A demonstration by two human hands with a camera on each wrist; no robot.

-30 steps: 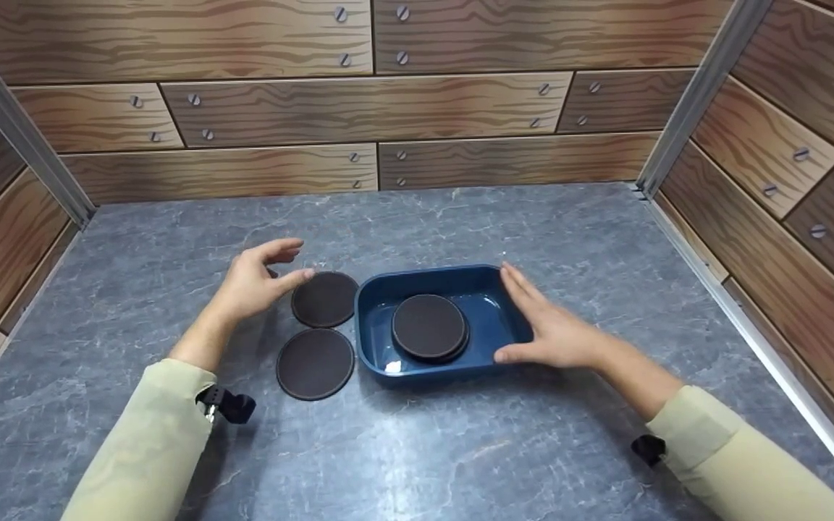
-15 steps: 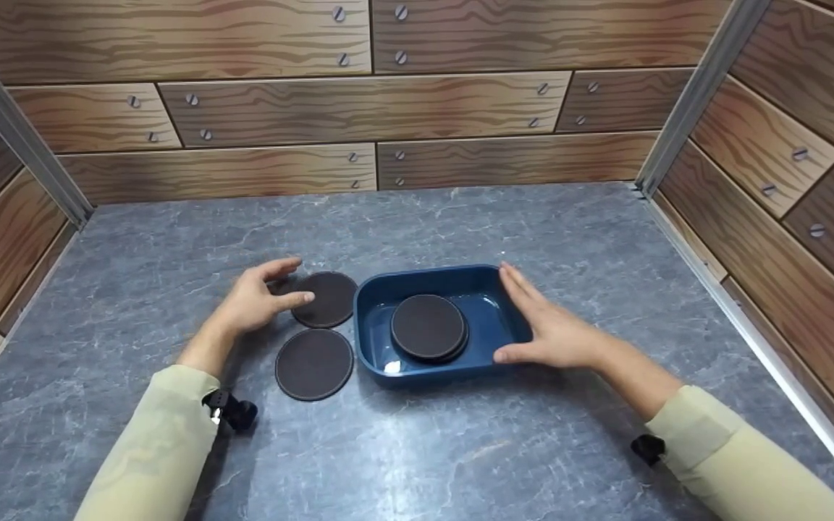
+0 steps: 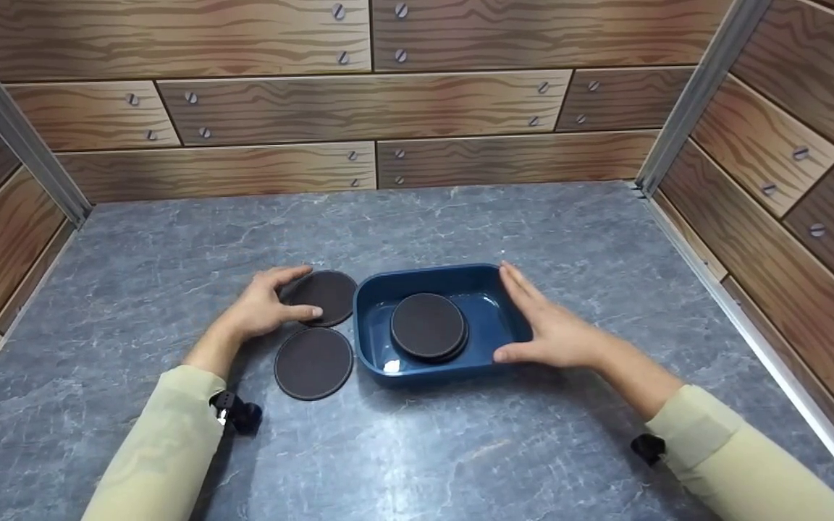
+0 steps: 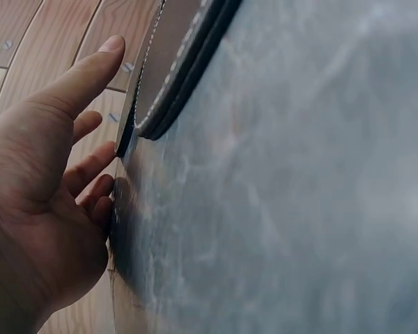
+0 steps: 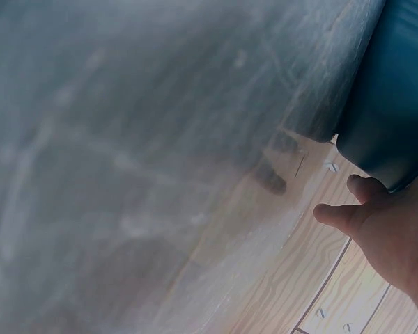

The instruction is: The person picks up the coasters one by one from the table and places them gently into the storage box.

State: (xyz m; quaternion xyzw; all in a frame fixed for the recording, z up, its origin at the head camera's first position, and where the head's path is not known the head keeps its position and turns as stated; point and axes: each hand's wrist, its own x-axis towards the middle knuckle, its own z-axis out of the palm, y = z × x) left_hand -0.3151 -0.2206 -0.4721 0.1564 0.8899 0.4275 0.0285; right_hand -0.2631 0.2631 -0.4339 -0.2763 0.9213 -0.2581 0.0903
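Observation:
Two round dark brown coasters lie on the table, a back coaster (image 3: 334, 293) and a front coaster (image 3: 313, 364). My left hand (image 3: 261, 307) is at the back one, its thumb stretched over the top and its fingers at the far left edge. In the left wrist view, white stitching runs round the nearer coaster (image 4: 168, 59), and the thumb is straight. To the right stands a blue rectangular container (image 3: 489, 369) holding a small stack of similar coasters (image 3: 428, 325). My right hand (image 3: 558, 333) rests against its right end, fingers extended at the back corner and thumb at the front rim.
The grey marbled table (image 3: 402, 463) is bounded by wood-patterned walls (image 3: 265, 108) at the back and sides. Metal strips (image 3: 750, 336) run along the corners and right edge. Both coasters sit close to the container's left side.
My left hand has come down and toward the back coaster, its thumb now further over the top. My right hand and the container have stayed put.

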